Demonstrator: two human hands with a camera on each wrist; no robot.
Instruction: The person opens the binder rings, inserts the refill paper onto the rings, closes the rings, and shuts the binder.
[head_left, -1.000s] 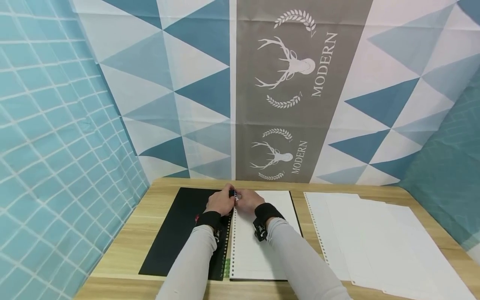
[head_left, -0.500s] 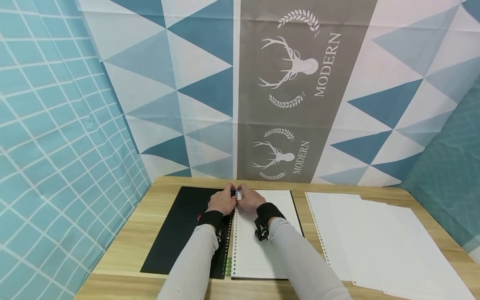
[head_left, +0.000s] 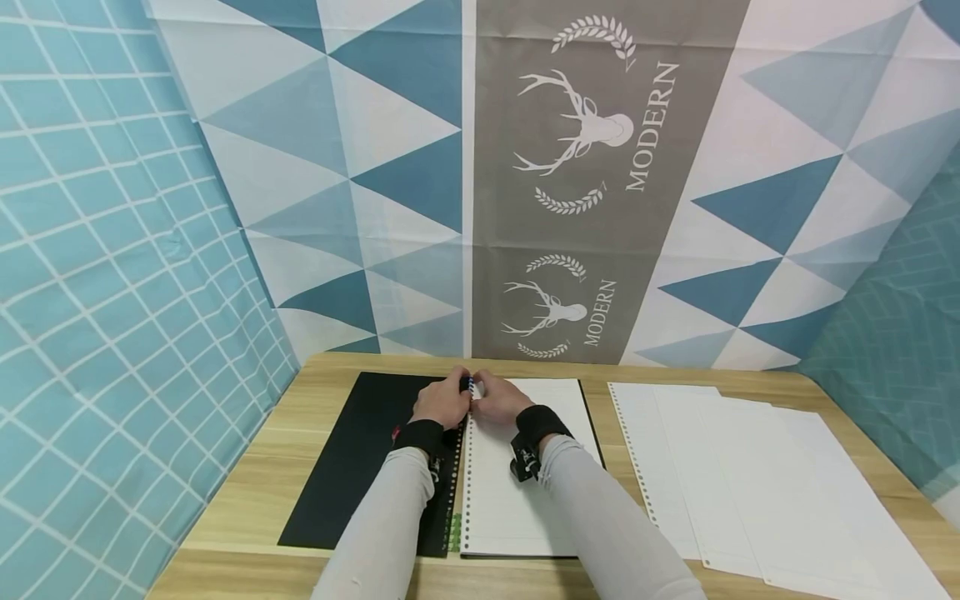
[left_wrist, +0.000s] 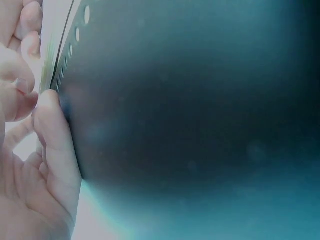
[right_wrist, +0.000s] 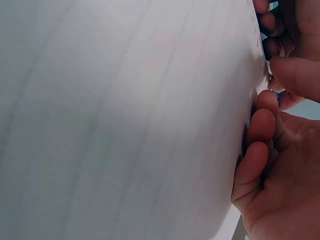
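My left hand [head_left: 441,404] and right hand [head_left: 501,402] meet at the far end of an opened loose-leaf notebook. Between their fingertips shows a small dark-blue-and-white binding strip [head_left: 471,386], pinched from both sides and mostly covered. Left of the strip lies the black cover [head_left: 341,467], with a row of holes along its inner edge. On the right is a stack of white lined paper [head_left: 517,517], also punched along its inner edge. In the left wrist view, my left thumb [left_wrist: 52,130] lies along the cover's holed edge. Curled right fingers [right_wrist: 252,165] touch the paper's edge in the right wrist view.
Several loose punched sheets [head_left: 750,483] overlap on the right of the wooden table [head_left: 247,500]. A green patterned strip [head_left: 454,533] shows between the cover and the stack. Patterned cloth [head_left: 405,167] hangs behind the table.
Both hands stay at the notebook's far end. The right fingers have shifted slightly around the strip; cover, stack and loose sheets have not moved.
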